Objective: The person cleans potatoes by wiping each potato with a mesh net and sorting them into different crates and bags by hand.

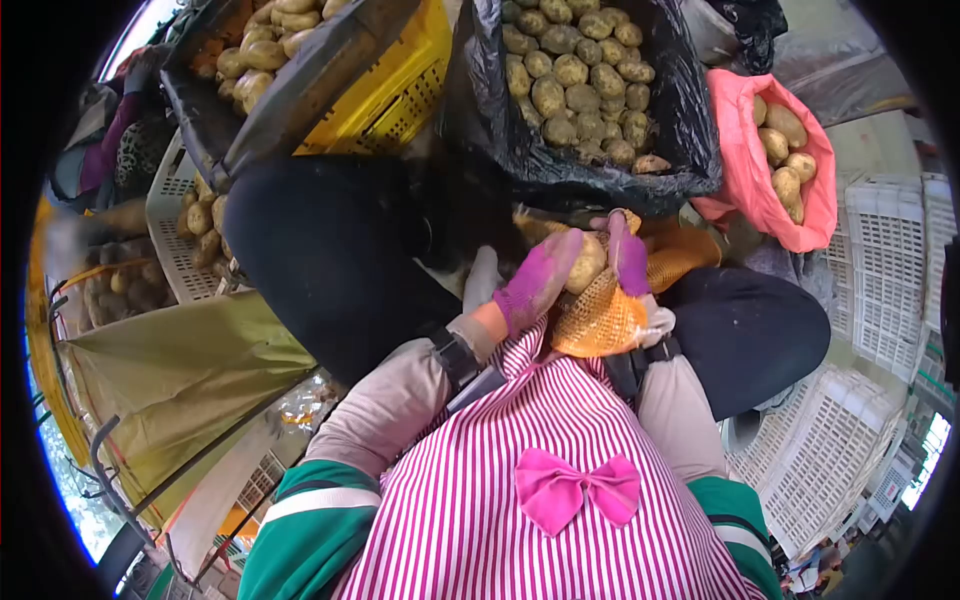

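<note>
In a purple glove, my left hand (540,280) is closed around the side of a pale brown potato (587,262) in front of my lap. My right hand (629,258), also gloved in purple, grips an orange mesh bag (600,318) just right of the potato. The potato sits at the bag's opening, between both hands. More of the mesh spreads over my right knee. Part of my right hand's fingers is hidden by the bag.
Ahead stands a crate lined with black plastic (685,185), full of small potatoes. A pink sack (815,220) of potatoes is at its right. A yellow crate (400,100) and a white basket (165,215) stand left. White crates (830,450) stack at right. Another person's sleeve (105,155) shows far left.
</note>
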`<act>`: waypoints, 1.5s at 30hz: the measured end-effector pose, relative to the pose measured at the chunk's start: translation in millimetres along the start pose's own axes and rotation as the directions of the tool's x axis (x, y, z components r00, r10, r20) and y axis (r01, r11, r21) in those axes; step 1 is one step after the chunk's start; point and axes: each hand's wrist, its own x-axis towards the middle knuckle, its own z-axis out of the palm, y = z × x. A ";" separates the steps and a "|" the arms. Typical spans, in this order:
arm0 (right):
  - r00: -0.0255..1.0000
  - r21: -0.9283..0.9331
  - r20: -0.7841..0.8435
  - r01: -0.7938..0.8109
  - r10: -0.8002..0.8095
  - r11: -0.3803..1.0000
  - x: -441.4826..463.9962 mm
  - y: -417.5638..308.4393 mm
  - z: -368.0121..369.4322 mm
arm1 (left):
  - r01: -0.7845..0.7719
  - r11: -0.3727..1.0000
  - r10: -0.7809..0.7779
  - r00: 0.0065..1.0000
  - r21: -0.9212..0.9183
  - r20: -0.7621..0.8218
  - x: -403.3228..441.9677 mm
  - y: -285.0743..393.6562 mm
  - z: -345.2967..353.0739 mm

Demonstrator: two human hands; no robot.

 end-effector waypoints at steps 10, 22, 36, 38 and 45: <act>0.911 -0.369 -0.079 0.350 -0.405 0.861 -40.1 10.6 31.3 | 0.046 0.894 -0.144 0.971 -0.445 -0.189 18.1 -46.9 17.8; 0.996 0.548 -0.004 -0.074 0.091 0.833 -11.7 -10.7 -6.2 | -0.073 0.965 0.094 0.993 -0.253 0.070 0.0 -0.5 2.0; 0.984 0.206 0.049 0.161 -0.174 0.965 -7.6 -0.5 1.7 | -0.061 0.985 0.066 0.998 0.164 -0.023 8.0 -7.1 -1.6; 0.994 0.231 0.097 0.020 -0.044 0.973 8.0 2.7 -7.2 | -0.164 0.986 0.164 0.979 -0.007 0.119 5.0 5.6 -1.7; 0.936 0.370 0.120 0.268 -0.332 0.889 -30.2 -9.6 2.0 | -0.364 0.768 0.363 0.925 0.527 0.110 -8.0 25.2 -14.8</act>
